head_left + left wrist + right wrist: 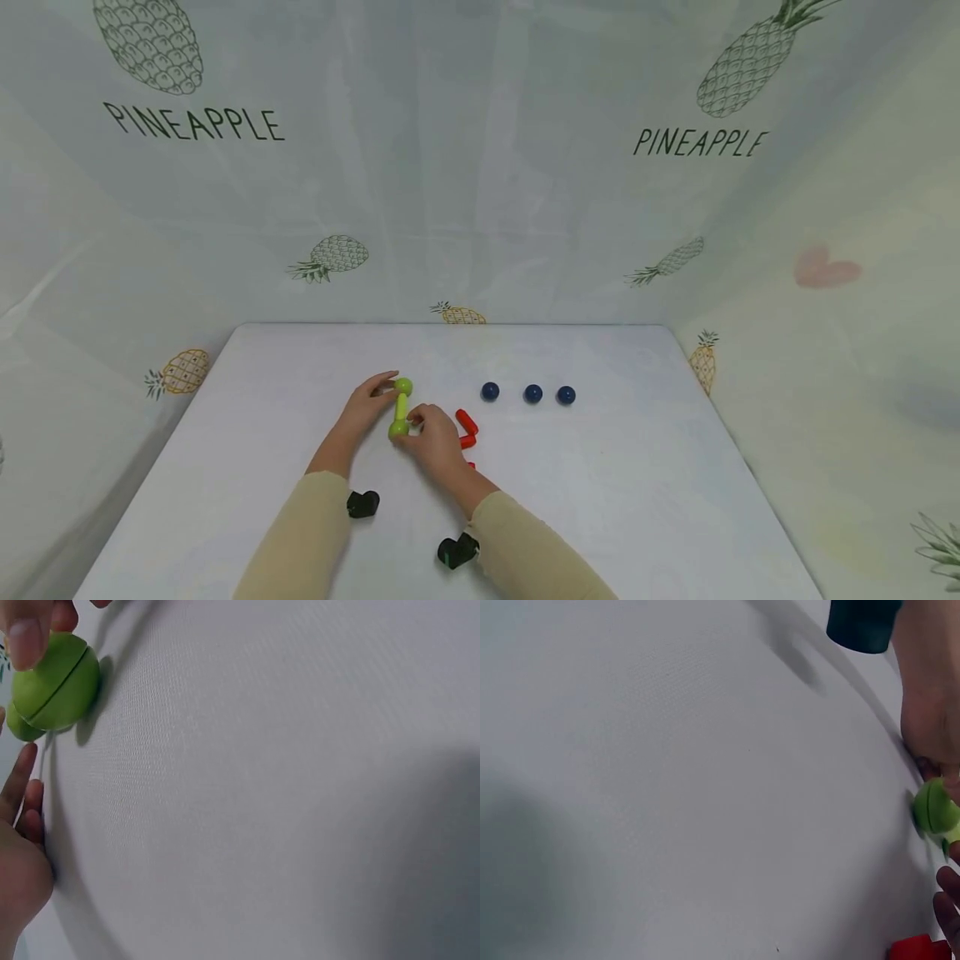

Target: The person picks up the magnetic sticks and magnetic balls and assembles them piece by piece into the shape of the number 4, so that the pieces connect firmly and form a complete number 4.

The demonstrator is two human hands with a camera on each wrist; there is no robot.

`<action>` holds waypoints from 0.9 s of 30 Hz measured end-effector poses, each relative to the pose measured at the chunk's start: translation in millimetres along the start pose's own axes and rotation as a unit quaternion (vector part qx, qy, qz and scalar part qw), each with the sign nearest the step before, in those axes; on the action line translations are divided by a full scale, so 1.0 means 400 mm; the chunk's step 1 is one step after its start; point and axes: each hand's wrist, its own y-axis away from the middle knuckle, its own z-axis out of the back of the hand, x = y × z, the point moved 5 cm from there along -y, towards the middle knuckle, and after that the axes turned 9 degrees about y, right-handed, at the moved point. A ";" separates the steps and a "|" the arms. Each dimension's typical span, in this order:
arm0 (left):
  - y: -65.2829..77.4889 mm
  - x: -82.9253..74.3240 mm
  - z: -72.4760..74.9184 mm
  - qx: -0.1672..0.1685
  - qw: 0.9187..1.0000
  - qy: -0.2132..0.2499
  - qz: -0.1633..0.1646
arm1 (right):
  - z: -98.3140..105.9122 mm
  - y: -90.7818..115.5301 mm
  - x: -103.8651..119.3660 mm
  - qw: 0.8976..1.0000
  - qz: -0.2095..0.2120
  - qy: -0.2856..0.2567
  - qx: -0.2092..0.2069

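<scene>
Left grip (371,401), right grip (435,437) round dumbbell (401,408)

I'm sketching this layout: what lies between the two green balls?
In the head view, a light green stick lies between the far green ball and the near green ball.

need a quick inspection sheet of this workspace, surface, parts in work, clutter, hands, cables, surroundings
surface: white table, flat
job's things: green rod between far ball and near ball, all green; whether fully joined, cannot tell
clutter: three blue balls in a rough row; red rods beside the right hand, one mostly hidden
hands: left hand pinches the far ball, right hand the near ball; black camera at each wrist
cables: nothing seen
surroundings: pale cloth behind and at the sides, printed with pineapples
</scene>
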 end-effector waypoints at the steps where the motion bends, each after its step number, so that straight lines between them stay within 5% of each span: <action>1: 0.003 0.000 0.002 -0.002 1.000 0.002 -0.002 | 0.004 0.001 0.001 1.000 0.005 0.003 -0.002; 9: 0.037 -0.020 0.014 -0.019 1.000 -0.001 -0.018 | 0.041 0.017 0.008 1.000 0.015 0.020 -0.007; 27: 0.111 -0.013 0.005 -0.033 0.999 -0.002 0.013 | 0.096 0.043 -0.046 0.999 -0.014 0.009 -0.030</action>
